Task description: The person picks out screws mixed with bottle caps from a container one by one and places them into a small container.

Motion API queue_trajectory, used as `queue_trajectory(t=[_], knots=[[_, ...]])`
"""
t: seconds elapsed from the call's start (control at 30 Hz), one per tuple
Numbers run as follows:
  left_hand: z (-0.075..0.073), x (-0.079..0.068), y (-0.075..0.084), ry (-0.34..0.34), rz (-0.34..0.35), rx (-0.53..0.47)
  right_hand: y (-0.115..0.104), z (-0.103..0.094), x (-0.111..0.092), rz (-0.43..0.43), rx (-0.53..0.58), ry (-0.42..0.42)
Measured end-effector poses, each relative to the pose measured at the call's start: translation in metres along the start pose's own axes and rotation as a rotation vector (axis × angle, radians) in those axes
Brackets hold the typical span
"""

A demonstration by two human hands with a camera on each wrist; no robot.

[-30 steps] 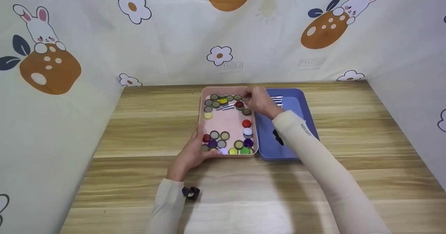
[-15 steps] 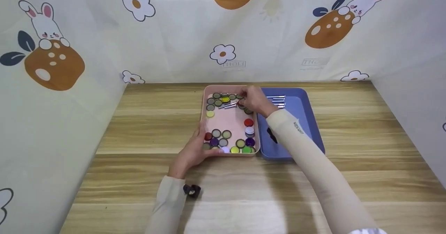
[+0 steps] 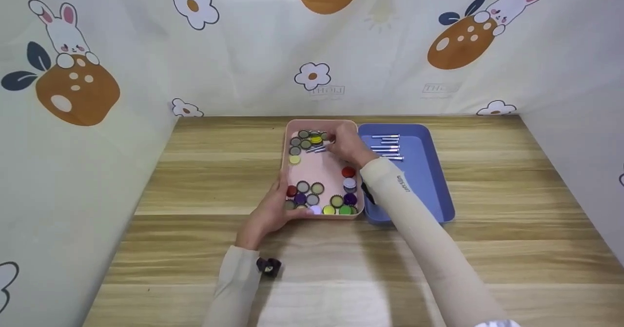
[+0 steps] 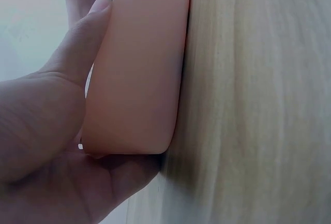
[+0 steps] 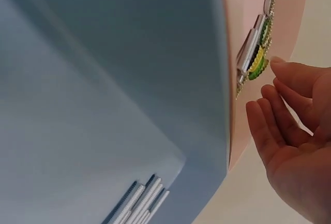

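My left hand [image 3: 268, 213] grips the near left corner of a pink tray [image 3: 319, 168], with the thumb along its near rim and the fingers at the side wall. Bottle caps in several colours lie inside, and two or so silver screws [image 3: 316, 149] are among the far ones. Over the tray's far right part is my right hand [image 3: 347, 144], fingertips close to those screws. In the right wrist view, its fingers [image 5: 269, 123] are loosely bent with nothing between them, near a yellow-and-green cap [image 5: 257, 63]. The hand hides the caps under it in the head view.
Against the pink tray's right side stands a blue tray [image 3: 426, 185] with several silver screws [image 3: 387, 148] lying at its far end. Both sit on a wood-grain table [image 3: 195, 181]. A patterned cloth [image 3: 243, 49] hangs behind and at the sides.
My right hand has moved left from the pink tray's right rim to beside the screws, uncovering more screws in the blue tray. The left hand keeps its hold on the tray.
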State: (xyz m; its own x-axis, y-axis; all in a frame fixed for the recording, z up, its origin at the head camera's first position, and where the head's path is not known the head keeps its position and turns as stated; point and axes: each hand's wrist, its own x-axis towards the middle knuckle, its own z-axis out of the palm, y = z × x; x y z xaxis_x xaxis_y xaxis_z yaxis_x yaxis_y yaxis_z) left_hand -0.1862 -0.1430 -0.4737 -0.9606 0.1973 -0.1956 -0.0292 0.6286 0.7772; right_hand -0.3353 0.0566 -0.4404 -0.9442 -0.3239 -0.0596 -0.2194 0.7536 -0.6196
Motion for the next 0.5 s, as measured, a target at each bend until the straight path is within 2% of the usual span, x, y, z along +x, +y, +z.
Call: queue_trajectory(t=[0.27, 0.5], knots=[[-0.0017, 0.0, 0.0009, -0.002, -0.005, 0.022, -0.0004, 0.0021, 0.0008, 0.03, -0.017, 0.01], [-0.0015, -0.0006, -0.0003, 0.003, -0.007, 0.04, 0.0027, 0.0049, 0.0001, 0.032, -0.029, -0.015]])
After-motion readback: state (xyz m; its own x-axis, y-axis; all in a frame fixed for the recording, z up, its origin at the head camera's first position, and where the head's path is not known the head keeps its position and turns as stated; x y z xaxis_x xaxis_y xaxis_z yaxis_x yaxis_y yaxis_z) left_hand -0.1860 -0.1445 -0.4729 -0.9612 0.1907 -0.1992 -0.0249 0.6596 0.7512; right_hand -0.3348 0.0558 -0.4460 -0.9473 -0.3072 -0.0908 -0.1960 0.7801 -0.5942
